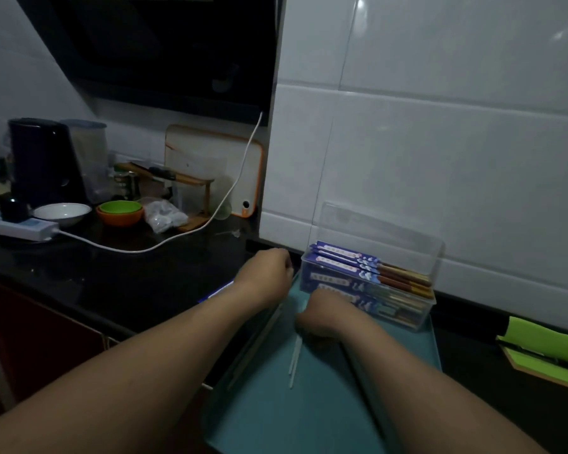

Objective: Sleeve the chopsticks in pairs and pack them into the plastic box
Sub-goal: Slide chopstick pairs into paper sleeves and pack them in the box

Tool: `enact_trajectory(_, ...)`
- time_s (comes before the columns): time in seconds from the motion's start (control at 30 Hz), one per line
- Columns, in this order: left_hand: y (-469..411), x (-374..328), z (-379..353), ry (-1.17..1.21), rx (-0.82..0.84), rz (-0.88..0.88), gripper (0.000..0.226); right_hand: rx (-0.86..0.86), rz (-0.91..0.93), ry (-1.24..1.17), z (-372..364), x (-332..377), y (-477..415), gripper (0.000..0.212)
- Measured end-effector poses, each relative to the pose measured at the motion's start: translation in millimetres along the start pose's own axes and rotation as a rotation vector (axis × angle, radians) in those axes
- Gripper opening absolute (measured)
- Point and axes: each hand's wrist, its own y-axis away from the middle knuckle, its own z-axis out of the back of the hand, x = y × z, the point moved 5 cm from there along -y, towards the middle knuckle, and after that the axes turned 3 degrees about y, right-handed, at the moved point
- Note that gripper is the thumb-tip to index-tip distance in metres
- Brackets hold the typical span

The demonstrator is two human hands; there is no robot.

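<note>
Clear plastic box [417, 257] sat right of centre, on the far right corner of a teal tray [325, 414]. Inside it, sleeved chopsticks [345, 257] lay stacked, with the blue sleeves to the left and the brown and yellow ends sticking out to the right.

Right hand [322, 317] was just in front of the box, back of the hand up. Its grip was closed down on the top ends of a pair of pale chopsticks [294, 365], which lay on the tray pointing toward the lower frame; fingertips hidden.

Left hand [269, 273] was at the tray's upper left edge with fingers curled. Could not tell whether that grip held anything. More thin sticks [259, 335] lay along the tray's left side beside the left forearm, too dim to count. A blue sleeve [218, 291] peeked out from behind that forearm on the black surface [112, 273].

Centre left of frame, a white cable [145, 249] ran across the surface to a power strip [17, 227]. Near the strip were a white bowl [62, 213] and a green bowl [120, 206] nested in an orange one. A dark kettle [43, 162] stood behind them.

An orange-rimmed cutting board [210, 158] leaned on the white tile wall [440, 126]. Lower right held a green item [538, 342], unidentifiable.
</note>
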Motion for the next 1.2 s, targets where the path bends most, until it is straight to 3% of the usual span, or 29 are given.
enact_trajectory(0.2, 2, 31, 7, -0.158, 0.11, 0.057, 0.004, 0.094, -0.011, 0.244, 9, 20, -3, 0.039)
enact_trajectory(0.33, -4, 44, -11, -0.266, 0.201, 0.118, 0.044, 0.092, -0.003, 0.316, 7, 24, -7, 0.037)
enact_trajectory(0.43, -11, 54, -22, -0.306, 0.222, 0.167, 0.052, 0.09, 0.023, 0.315, 9, 25, -10, 0.034)
enact_trajectory(0.57, -22, 59, -28, -0.325, 0.209, 0.21, 0.045, 0.114, 0.071, 0.37, 6, 26, -16, 0.036)
enact_trajectory(0.73, -34, 56, -28, -0.379, 0.226, 0.211, 0.034, 0.14, 0.086, 0.358, 6, 20, -21, 0.015)
enact_trajectory(0.87, -41, 52, -29, -0.434, 0.208, 0.197, 0.031, 0.101, 0.083, 0.292, 5, 13, -26, 0.03)
enact_trajectory(1.03, -46, 50, -27, -0.564, 0.126, 0.094, 0.034, 0.09, 0.132, 0.281, 3, 7, -28, 0.034)
enact_trajectory(1.2, -45, 36, 0, -0.336, 0.048, 0.077, 0.022, -0.026, 0.187, 0.028, 23, -10, -28, 0.021)
